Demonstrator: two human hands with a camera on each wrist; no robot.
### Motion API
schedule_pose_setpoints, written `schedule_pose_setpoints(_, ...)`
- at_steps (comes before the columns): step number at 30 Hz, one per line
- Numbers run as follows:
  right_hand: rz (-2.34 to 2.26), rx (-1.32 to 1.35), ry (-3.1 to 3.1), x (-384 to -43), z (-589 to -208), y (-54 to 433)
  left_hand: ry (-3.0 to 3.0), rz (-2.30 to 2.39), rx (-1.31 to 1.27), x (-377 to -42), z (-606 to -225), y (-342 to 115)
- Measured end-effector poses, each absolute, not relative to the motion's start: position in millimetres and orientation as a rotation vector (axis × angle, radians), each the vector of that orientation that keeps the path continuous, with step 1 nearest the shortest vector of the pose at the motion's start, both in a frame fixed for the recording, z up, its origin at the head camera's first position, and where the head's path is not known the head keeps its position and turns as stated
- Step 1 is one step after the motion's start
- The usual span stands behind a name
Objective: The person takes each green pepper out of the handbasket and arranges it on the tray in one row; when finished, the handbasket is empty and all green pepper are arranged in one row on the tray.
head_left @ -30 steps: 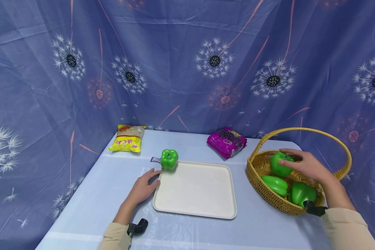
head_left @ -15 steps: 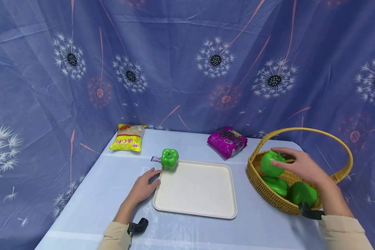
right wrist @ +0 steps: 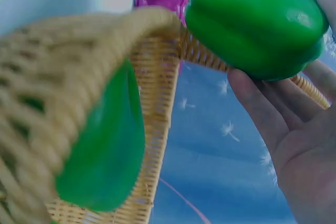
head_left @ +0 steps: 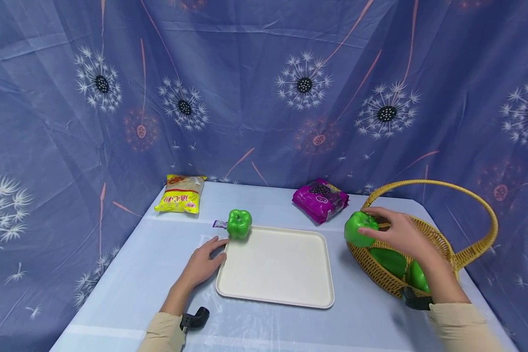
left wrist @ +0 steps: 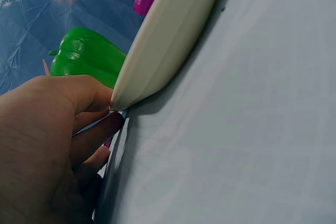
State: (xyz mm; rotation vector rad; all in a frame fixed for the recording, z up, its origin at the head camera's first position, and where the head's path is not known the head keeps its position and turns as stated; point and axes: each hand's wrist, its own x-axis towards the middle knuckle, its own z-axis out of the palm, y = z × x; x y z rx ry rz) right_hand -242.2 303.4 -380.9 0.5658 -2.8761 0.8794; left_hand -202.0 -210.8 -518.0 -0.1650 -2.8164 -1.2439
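Note:
My right hand (head_left: 398, 234) grips a green bell pepper (head_left: 358, 230) by its side, fingers behind and thumb in front, over the left rim of the wicker basket (head_left: 375, 275). Beneath, more green peppers (head_left: 388, 261) lie inside, partly hidden by hand and wrist. In the right wrist view, the held pepper (right wrist: 254, 22) stands above the woven rim. My left hand (head_left: 204, 261) rests at the left edge of the cream tray (head_left: 275, 266), fingers relaxed and fingertips right at the rim (left wrist: 122, 90). Another green bell pepper (head_left: 239, 224) sits upright at the tray's far left corner.
Left of that pepper lies a small purple packet (head_left: 219, 224). A yellow pasta bag (head_left: 181, 195) is at the back left, a purple package (head_left: 319, 201) at the back right. The basket's tall handle (head_left: 488, 215) arches over it. A blue dandelion-print curtain (head_left: 246, 88) hangs behind the table.
My right hand has lifted the bell pepper from inside the basket and carried it left to the basket's left rim. The left hand, tray and other pepper have stayed in place.

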Motion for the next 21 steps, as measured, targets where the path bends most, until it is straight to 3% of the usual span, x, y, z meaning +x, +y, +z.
schedule_pose_setpoints(21, 1.039, 0.747, -2.81, -249, -398, 239, -2.827, -1.232, -0.164, -203, -519, -211)
